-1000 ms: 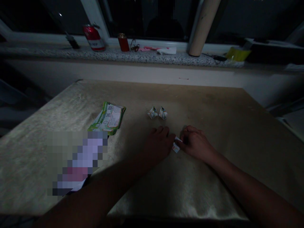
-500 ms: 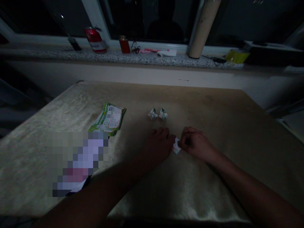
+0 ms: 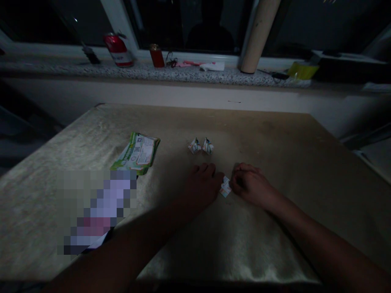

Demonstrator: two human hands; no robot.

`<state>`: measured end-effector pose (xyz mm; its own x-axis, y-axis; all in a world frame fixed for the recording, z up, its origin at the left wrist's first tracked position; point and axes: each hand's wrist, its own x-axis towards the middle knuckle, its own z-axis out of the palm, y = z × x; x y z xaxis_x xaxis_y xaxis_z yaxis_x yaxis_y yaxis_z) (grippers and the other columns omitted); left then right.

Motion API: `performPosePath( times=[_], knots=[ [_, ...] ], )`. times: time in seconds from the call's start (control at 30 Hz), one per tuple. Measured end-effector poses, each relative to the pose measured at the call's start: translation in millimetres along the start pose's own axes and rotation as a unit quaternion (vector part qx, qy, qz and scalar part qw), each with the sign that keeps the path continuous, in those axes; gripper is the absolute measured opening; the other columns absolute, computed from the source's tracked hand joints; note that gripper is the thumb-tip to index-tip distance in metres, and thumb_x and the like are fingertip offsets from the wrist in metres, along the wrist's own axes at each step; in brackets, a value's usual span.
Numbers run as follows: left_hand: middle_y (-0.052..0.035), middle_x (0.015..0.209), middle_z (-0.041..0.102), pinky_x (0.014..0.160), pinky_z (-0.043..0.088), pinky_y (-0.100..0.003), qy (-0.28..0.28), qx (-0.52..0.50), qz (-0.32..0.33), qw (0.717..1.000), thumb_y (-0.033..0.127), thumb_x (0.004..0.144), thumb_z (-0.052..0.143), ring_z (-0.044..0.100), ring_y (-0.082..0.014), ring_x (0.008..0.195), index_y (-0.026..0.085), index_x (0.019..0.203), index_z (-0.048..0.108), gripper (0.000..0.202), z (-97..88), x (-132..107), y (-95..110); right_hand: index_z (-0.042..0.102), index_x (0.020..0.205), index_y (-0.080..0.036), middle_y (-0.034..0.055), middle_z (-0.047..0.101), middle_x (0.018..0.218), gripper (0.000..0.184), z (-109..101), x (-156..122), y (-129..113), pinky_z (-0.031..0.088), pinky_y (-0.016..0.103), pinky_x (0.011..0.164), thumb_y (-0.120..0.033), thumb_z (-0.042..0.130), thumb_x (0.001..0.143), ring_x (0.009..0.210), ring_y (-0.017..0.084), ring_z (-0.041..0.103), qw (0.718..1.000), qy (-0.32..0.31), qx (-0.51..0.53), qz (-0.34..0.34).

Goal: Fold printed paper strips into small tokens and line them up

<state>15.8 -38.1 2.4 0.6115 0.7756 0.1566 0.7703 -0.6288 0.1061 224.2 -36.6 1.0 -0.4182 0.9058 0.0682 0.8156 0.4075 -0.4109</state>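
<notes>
A small white printed piece of paper (image 3: 225, 188) with coloured patches lies on the table between my hands. At its left edge, my left hand (image 3: 204, 185) is closed with its fingers curled, the thumb side pressed to the paper. From the right, my right hand (image 3: 249, 183) pinches at the paper's other edge, its fingers curled round. Fingertips of both hands are partly hidden in shadow. Beyond my hands stand two small folded, pointed pieces, one on the left (image 3: 194, 145) and one on the right (image 3: 208, 146), white with coloured print.
A green and white printed pouch (image 3: 137, 152) lies left on the cloth-covered table (image 3: 259, 252). Nearer me is a blurred-out flat object (image 3: 106, 207). On the stone windowsill (image 3: 137, 72) stand a red can (image 3: 119, 51), a red jar (image 3: 157, 56) and a cardboard tube (image 3: 259, 38).
The whole view has shifted slightly left. My hands keep nearly the same pose around the paper, which shows a little more of its printed face.
</notes>
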Motion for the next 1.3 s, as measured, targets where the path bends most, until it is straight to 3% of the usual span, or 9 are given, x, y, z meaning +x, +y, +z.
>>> performPosePath(
  times=[0.17,0.3,0.43,0.67,0.73,0.83,1.0,1.13,1.3],
  knots=[
    [-0.0101,0.107,0.059,0.086,0.041,-0.041,0.007,-0.009,0.006,1.0,0.027,0.097,0.05,0.054,-0.0251,0.098,0.023,0.114,0.066,0.023,2.2,-1.8,-1.7,0.067,0.084,-0.02,0.0054,0.067,0.093,0.008,-6.0,-4.4,10.3,0.047,0.033,0.083,-0.014,0.062,0.085,0.088,0.019,0.064,0.993,-0.021,0.097,-0.063],
    [-0.0102,0.107,0.058,0.087,0.042,-0.042,-0.004,-0.026,0.002,1.0,0.028,0.098,0.048,0.053,-0.0257,0.1,0.023,0.114,0.066,0.025,1.1,-1.6,-2.1,0.066,0.1,-0.021,0.0062,0.069,0.101,0.017,-7.8,-6.6,13.0,0.046,0.037,0.089,-0.012,0.065,0.085,0.097,0.022,0.064,0.991,-0.005,0.09,-0.098],
    [-0.0098,0.108,0.058,0.09,0.042,-0.042,-0.012,-0.06,0.008,0.998,0.028,0.097,0.047,0.053,-0.0258,0.103,0.022,0.116,0.065,0.027,-5.2,-1.3,-4.1,0.066,0.1,-0.022,0.0048,0.071,0.096,0.009,-9.0,-5.4,10.7,0.045,0.038,0.089,-0.019,0.064,0.091,0.093,0.021,0.065,0.986,-0.006,0.088,-0.14],
    [-0.0096,0.116,0.057,0.101,0.04,-0.043,-0.031,-0.116,0.062,0.991,0.027,0.082,0.063,0.051,-0.0273,0.112,0.019,0.129,0.06,0.047,-8.6,-2.8,-17.8,0.067,0.113,-0.023,0.0061,0.072,0.1,0.019,-8.5,-3.8,9.2,0.047,0.036,0.089,-0.023,0.054,0.099,0.094,0.02,0.065,0.981,0.037,0.095,-0.164],
    [-0.0088,0.114,0.059,0.101,0.04,-0.043,-0.019,-0.124,0.055,0.991,0.031,0.085,0.063,0.052,-0.0266,0.111,0.021,0.128,0.061,0.044,-4.2,-1.4,-20.0,0.066,0.113,-0.023,0.0065,0.071,0.101,0.019,-8.0,-3.4,7.4,0.047,0.037,0.089,-0.023,0.054,0.099,0.095,0.02,0.065,0.98,0.053,0.091,-0.168],
    [-0.0068,0.106,0.063,0.097,0.042,-0.041,0.001,-0.144,0.045,0.989,0.032,0.096,0.053,0.056,-0.0234,0.105,0.021,0.112,0.069,0.026,1.9,2.0,-21.3,0.066,0.109,-0.021,0.0071,0.07,0.097,0.016,-9.2,-3.8,2.4,0.049,0.035,0.085,-0.022,0.053,0.099,0.092,0.02,0.065,0.978,0.075,0.101,-0.164],
    [-0.0045,0.092,0.068,0.086,0.044,-0.033,0.004,-0.188,0.095,0.978,0.026,0.098,0.051,0.06,-0.0191,0.091,0.017,0.098,0.071,0.022,-0.9,2.9,-19.3,0.065,0.098,-0.021,0.0046,0.068,0.084,0.007,-13.1,-7.0,-5.8,0.051,0.034,0.076,-0.024,0.065,0.092,0.081,0.019,0.063,0.961,0.129,0.136,-0.203],
    [-0.0047,0.093,0.07,0.083,0.042,-0.032,0.011,-0.191,0.139,0.972,0.024,0.097,0.05,0.061,-0.0186,0.088,0.018,0.101,0.07,0.021,-9.4,-0.8,-17.1,0.065,0.098,-0.02,0.0061,0.069,0.084,0.01,-16.4,-10.0,-10.2,0.052,0.035,0.074,-0.019,0.068,0.088,0.08,0.019,0.064,0.941,0.161,0.128,-0.268],
    [-0.0053,0.093,0.071,0.079,0.04,-0.034,0.063,-0.143,0.185,0.97,0.017,0.091,0.052,0.06,-0.0194,0.085,0.017,0.112,0.067,0.026,-13.1,-4.7,-17.9,0.067,0.096,-0.019,0.0057,0.069,0.081,0.013,-20.5,-15.2,-14.6,0.052,0.036,0.072,-0.011,0.069,0.086,0.074,0.018,0.063,0.922,0.184,0.105,-0.323]
  ],
)
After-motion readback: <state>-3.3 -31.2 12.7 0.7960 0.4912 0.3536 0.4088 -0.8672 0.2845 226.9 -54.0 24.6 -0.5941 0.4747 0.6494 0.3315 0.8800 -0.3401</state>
